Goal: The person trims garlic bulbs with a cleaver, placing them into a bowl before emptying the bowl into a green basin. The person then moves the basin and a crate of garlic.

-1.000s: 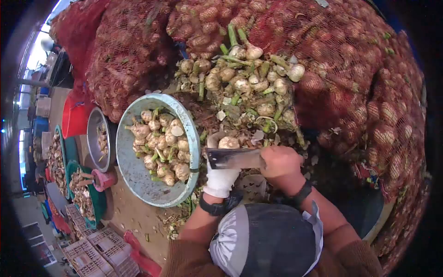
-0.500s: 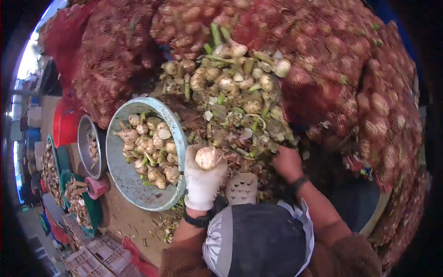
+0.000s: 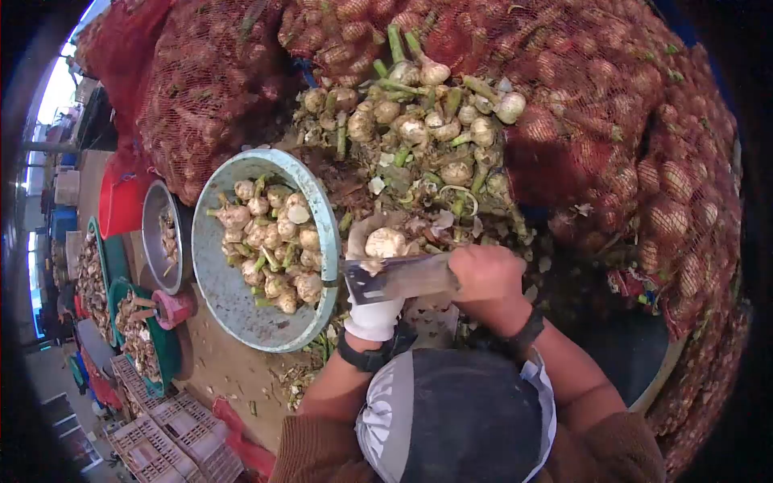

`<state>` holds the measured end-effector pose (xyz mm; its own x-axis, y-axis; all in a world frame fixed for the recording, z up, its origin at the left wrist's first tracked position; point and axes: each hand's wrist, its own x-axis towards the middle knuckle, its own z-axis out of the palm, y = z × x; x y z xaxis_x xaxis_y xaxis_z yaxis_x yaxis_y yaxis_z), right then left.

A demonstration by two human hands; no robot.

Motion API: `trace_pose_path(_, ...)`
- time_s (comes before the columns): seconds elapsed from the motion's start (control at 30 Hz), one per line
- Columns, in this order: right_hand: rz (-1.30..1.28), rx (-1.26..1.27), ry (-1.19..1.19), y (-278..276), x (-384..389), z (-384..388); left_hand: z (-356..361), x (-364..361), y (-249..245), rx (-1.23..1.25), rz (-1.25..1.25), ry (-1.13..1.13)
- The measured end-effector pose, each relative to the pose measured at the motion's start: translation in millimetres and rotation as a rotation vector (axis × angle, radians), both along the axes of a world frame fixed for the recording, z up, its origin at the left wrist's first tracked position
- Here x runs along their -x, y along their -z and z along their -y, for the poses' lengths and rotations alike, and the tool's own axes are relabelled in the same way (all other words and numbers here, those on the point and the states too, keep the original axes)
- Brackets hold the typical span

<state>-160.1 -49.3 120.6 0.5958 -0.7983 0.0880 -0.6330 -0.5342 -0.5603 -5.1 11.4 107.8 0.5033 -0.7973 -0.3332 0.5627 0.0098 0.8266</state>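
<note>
My left hand, in a white work glove, holds a garlic bulb in front of me. Bare and closed around the handle of a cleaver, my right hand keeps the wide blade level across the left hand, at the near side of the bulb. The blade hides part of the glove. Just left of my gloved hand stands a pale blue basin with many garlic bulbs inside. Beyond both hands lies a heap of stemmed garlic among loose skins and stalks.
Red mesh sacks full of bulbs rise behind the heap and along the right. On the left stand a metal bowl, a red tub, a pink container and green basins. Plastic crates lie at lower left.
My right hand has come up and left from the debris, bringing the cleaver into view over my left hand. The left hand with the bulb has shifted slightly right and up.
</note>
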Motion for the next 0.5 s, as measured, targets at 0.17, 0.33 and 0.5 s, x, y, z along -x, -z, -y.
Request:
trace_pose_path(0.17,0.016,0.219,-0.179,3.4,0.5,-3.7,-14.2,-2.6,29.3,-0.151,0.645,0.037)
trace_pose_path(0.33,-0.041,0.121,-0.031,59.0,20.2,-1.7,-17.2,0.4,-2.3,-0.271,0.440,0.173)
trace_pose_path(0.5,-0.172,-0.350,0.259,70.1,37.1,-1.5,-15.4,-4.9,-15.7,-0.442,0.482,0.268)
